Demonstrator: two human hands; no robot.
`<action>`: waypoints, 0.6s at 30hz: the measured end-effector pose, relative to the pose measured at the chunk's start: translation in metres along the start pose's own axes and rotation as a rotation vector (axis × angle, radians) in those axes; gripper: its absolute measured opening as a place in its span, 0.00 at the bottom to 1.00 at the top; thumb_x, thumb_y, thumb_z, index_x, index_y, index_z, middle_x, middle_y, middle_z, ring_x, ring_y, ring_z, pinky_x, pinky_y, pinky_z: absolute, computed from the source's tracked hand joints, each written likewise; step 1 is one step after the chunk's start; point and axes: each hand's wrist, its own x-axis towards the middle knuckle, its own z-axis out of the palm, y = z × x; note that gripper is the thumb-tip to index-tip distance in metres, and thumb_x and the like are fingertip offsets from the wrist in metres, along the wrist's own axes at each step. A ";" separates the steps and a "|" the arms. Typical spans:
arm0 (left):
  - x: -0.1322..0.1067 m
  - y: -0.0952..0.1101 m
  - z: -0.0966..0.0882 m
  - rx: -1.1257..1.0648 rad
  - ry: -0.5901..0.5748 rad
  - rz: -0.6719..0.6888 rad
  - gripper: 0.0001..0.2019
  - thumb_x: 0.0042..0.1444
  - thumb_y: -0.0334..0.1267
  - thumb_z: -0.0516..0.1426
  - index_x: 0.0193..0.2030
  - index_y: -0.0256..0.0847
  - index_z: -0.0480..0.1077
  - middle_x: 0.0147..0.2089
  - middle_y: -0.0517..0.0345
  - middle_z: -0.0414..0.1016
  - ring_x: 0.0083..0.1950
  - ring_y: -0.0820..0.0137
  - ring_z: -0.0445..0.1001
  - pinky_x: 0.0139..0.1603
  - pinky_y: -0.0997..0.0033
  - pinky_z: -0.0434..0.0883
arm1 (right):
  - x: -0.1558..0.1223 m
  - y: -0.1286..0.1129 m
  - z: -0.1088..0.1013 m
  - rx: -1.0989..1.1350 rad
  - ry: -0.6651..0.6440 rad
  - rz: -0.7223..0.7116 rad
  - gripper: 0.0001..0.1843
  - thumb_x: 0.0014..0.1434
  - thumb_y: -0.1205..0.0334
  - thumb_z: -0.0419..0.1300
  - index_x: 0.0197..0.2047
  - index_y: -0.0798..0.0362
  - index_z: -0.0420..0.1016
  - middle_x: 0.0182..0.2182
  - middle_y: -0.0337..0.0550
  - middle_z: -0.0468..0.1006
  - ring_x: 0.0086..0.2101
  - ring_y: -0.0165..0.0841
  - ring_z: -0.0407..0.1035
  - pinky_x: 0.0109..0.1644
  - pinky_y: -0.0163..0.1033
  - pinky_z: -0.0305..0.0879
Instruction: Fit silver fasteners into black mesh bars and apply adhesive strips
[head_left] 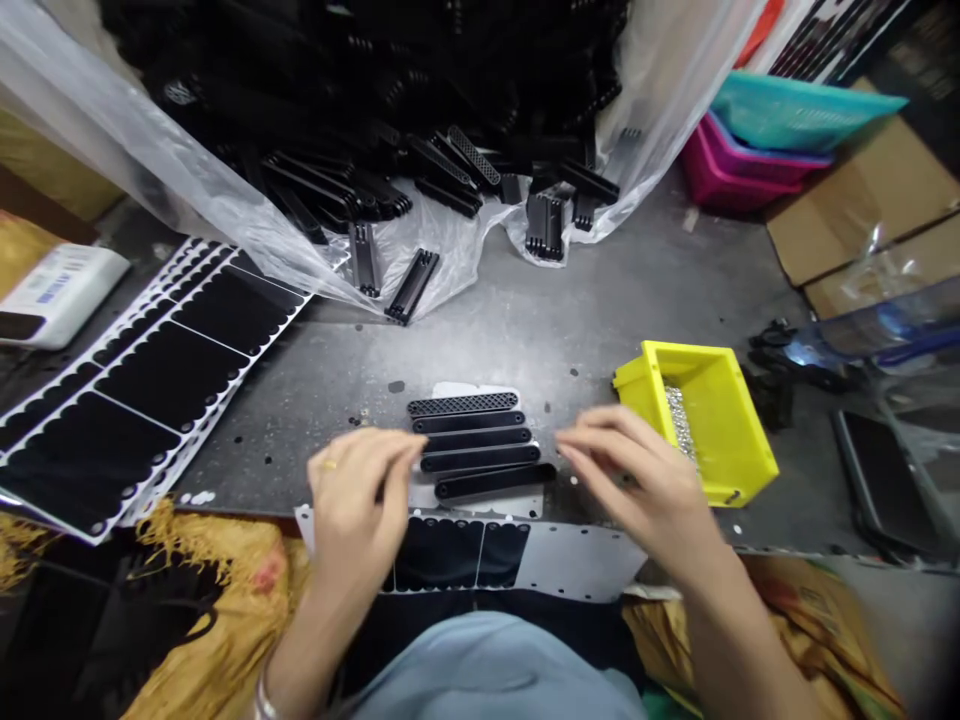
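Observation:
Several black plastic strips point(480, 436) with rounded ends lie in a stack of rows on a pale sheet point(531, 503) in the middle of the bench. The farthest strip point(463, 404) shows a lattice face; the nearest one point(495, 482) lies slightly askew. My left hand point(361, 490) is at the strips' left ends, thumb and fingertips pinched together. My right hand point(637, 475) hovers off their right ends, its thumb and forefinger closed in a pinch. Anything between either set of fingertips is too small to make out. Right of it stands a yellow bin point(724, 420) containing small shiny metal pieces point(681, 425).
A clear plastic bag point(457, 250) heaped with black parts point(375, 90) spills over the back. Black sticker sheets point(172, 370) lie left, beside a white device point(71, 290). Another sheet point(461, 553) overhangs the front edge. A phone point(889, 480), bottle point(877, 325) and pink baskets point(739, 170) are right.

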 end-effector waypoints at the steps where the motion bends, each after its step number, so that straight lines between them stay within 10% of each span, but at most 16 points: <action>1: -0.009 0.012 0.000 -0.068 -0.039 0.100 0.11 0.67 0.27 0.56 0.49 0.46 0.76 0.45 0.58 0.83 0.51 0.65 0.77 0.59 0.59 0.65 | -0.016 -0.006 -0.006 0.028 -0.068 0.021 0.09 0.70 0.68 0.60 0.51 0.49 0.77 0.44 0.44 0.77 0.42 0.32 0.75 0.45 0.38 0.75; 6: -0.046 0.052 0.017 -0.164 -0.404 0.275 0.20 0.69 0.27 0.53 0.66 0.42 0.68 0.57 0.52 0.80 0.58 0.64 0.75 0.61 0.61 0.65 | -0.079 -0.018 -0.002 -0.051 -0.241 0.004 0.13 0.72 0.70 0.55 0.54 0.50 0.76 0.45 0.44 0.82 0.40 0.34 0.79 0.42 0.41 0.78; 11: -0.048 0.056 0.023 -0.153 -0.500 0.103 0.09 0.71 0.35 0.54 0.48 0.49 0.76 0.43 0.60 0.83 0.51 0.62 0.75 0.58 0.55 0.61 | -0.086 -0.019 0.014 -0.072 -0.070 -0.093 0.21 0.70 0.72 0.56 0.63 0.47 0.72 0.52 0.50 0.82 0.48 0.41 0.80 0.48 0.48 0.80; 18: -0.057 0.059 0.033 -0.184 -0.256 -0.068 0.11 0.71 0.36 0.54 0.38 0.47 0.75 0.35 0.61 0.81 0.39 0.66 0.76 0.48 0.58 0.61 | -0.091 -0.023 0.021 0.144 -0.063 -0.183 0.34 0.67 0.72 0.57 0.70 0.32 0.65 0.56 0.46 0.82 0.48 0.45 0.81 0.48 0.51 0.82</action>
